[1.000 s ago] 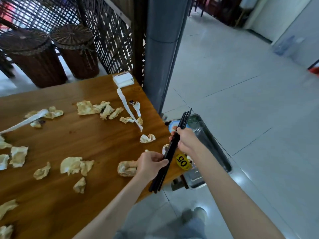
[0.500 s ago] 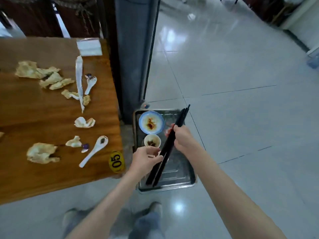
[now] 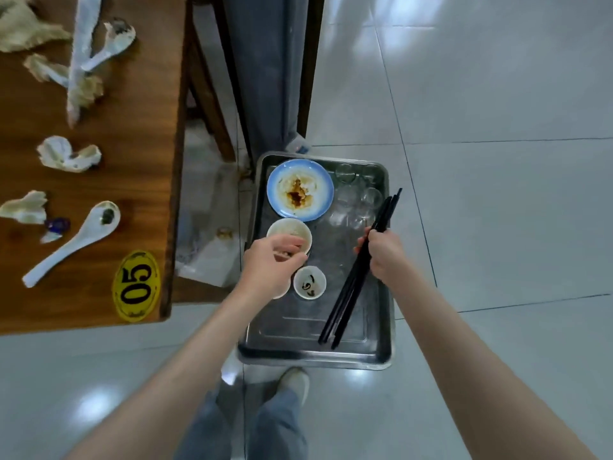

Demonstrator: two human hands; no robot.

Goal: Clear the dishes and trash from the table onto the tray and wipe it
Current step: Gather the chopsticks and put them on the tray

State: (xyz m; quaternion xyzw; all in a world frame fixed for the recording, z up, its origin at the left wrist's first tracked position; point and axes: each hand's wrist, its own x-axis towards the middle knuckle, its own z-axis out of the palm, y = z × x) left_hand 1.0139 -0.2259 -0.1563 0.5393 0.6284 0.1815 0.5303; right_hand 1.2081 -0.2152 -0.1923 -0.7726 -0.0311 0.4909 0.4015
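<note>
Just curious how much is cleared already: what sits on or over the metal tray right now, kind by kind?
Plate: 1
Small cups: 2
Clear glasses: several, too see-through to count
Bundle of black chopsticks, gripped by the right hand: 1
Total that can be counted on the tray: 4

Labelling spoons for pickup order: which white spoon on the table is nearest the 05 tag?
The white spoon lying diagonally just above the yellow 05 tag, dark residue in its bowl. The other spoon lies at the top, against the long paper wrapper.

Tray (image 3: 381, 355) front bare; plate (image 3: 300, 189), cups (image 3: 309, 282), glasses (image 3: 356, 200) crowd its back.
</note>
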